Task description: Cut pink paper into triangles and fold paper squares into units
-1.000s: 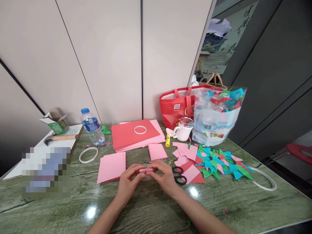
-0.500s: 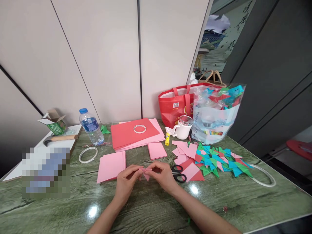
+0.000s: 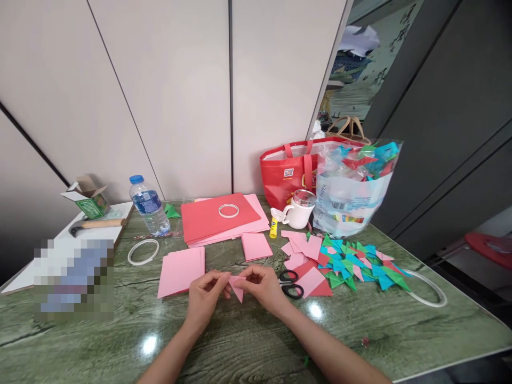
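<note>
- Through the head view I have a small folded pink paper piece (image 3: pixel 238 286) between the two hands, in front of the near edges of the paper stacks and over the green table (image 3: pixel 248 346); its narrow point hangs downward, and I cannot tell whether it clears the surface
- My left hand (image 3: pixel 203 294) has a narrow pinch, thumb and fingertips closed on the upper left of the piece
- My right hand (image 3: pixel 264 289) pinches its upper right corner the same way, the fingertips close to those of the left
- I judge it very light, so hardly any squeeze is needed; the folded layers should feel fairly stiff along the creases and springy where they open
- Dry paper should not slip much, but it could crush or tear under a hard pull, so I would hold the thick creased upper edge and leave the thin tip alone
- Beside the left hand lies the larger pink stack (image 3: pixel 182 271); beyond both hands is the smaller pink stack (image 3: pixel 256 247)
- Just beside the right hand are the black-handled scissors (image 3: pixel 290 283), with loose pink and red paper (image 3: pixel 314 279) next to them
</note>
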`<move>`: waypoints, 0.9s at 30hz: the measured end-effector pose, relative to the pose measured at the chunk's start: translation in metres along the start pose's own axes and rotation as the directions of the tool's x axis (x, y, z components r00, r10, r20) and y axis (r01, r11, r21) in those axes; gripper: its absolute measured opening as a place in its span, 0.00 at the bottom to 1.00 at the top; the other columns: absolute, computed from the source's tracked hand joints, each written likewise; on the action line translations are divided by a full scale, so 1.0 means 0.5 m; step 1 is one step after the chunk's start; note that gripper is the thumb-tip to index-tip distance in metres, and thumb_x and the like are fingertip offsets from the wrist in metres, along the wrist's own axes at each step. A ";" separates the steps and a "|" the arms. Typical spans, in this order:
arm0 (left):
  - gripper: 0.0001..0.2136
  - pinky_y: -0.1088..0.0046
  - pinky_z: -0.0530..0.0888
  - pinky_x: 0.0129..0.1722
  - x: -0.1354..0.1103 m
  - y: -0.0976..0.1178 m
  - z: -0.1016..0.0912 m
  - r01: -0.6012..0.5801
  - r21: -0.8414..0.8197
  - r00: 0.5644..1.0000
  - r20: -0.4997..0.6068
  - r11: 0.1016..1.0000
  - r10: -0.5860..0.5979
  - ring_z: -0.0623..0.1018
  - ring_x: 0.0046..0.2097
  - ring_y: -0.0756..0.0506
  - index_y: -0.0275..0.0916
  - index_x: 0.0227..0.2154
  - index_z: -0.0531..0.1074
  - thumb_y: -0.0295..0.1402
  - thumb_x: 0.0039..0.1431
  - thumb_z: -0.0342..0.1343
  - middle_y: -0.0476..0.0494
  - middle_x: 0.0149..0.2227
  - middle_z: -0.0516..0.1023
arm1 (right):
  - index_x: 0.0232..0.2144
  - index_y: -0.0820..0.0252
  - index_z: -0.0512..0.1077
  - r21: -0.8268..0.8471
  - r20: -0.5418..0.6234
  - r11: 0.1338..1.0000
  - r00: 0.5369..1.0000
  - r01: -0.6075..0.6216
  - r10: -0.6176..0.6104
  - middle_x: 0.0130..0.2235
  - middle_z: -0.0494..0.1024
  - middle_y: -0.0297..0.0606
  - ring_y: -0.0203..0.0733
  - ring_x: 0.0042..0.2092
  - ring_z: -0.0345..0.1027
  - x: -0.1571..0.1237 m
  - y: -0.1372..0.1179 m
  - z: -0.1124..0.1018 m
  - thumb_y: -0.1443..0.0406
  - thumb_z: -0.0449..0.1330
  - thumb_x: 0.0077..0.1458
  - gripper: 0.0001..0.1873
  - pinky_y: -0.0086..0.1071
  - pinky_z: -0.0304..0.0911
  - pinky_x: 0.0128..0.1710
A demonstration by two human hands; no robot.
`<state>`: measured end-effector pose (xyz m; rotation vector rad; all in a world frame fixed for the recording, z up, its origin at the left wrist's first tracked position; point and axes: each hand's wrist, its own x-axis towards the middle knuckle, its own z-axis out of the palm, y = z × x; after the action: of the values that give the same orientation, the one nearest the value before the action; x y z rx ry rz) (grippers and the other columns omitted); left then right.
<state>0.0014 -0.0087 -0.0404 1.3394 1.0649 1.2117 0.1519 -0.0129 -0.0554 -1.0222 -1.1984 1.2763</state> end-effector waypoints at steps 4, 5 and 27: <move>0.09 0.76 0.68 0.21 0.004 0.005 0.006 0.055 0.046 0.997 0.048 0.997 -0.058 0.70 0.20 0.51 0.36 0.25 0.74 0.38 0.44 0.60 0.50 0.19 0.73 | 0.20 0.63 0.71 0.003 -0.012 1.000 1.000 -0.007 0.007 0.20 0.72 0.31 0.33 0.23 0.64 0.002 0.000 -0.002 0.59 0.67 0.37 0.13 0.26 0.60 0.24; 0.09 0.76 0.68 0.22 0.005 0.006 0.008 0.063 0.067 0.994 0.090 0.996 -0.069 0.70 0.20 0.51 0.36 0.24 0.74 0.37 0.43 0.60 0.50 0.19 0.73 | 0.20 0.63 0.71 0.008 -0.007 1.000 1.000 -0.004 0.004 0.20 0.72 0.31 0.33 0.23 0.64 0.003 -0.001 -0.002 0.59 0.66 0.38 0.13 0.26 0.61 0.24; 0.10 0.77 0.66 0.21 0.006 0.013 0.002 0.038 0.164 0.999 -0.012 0.986 -0.037 0.69 0.19 0.50 0.37 0.18 0.76 0.40 0.40 0.61 0.49 0.16 0.73 | 0.29 0.61 0.72 0.170 0.003 0.985 0.999 0.038 -0.039 0.28 0.74 0.34 0.37 0.29 0.70 0.007 0.002 -0.004 0.59 0.65 0.41 0.13 0.33 0.68 0.34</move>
<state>0.0028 -0.0069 -0.0338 1.4339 1.2129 1.1226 0.1533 -0.0094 -0.0563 -0.8673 -1.0882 1.3278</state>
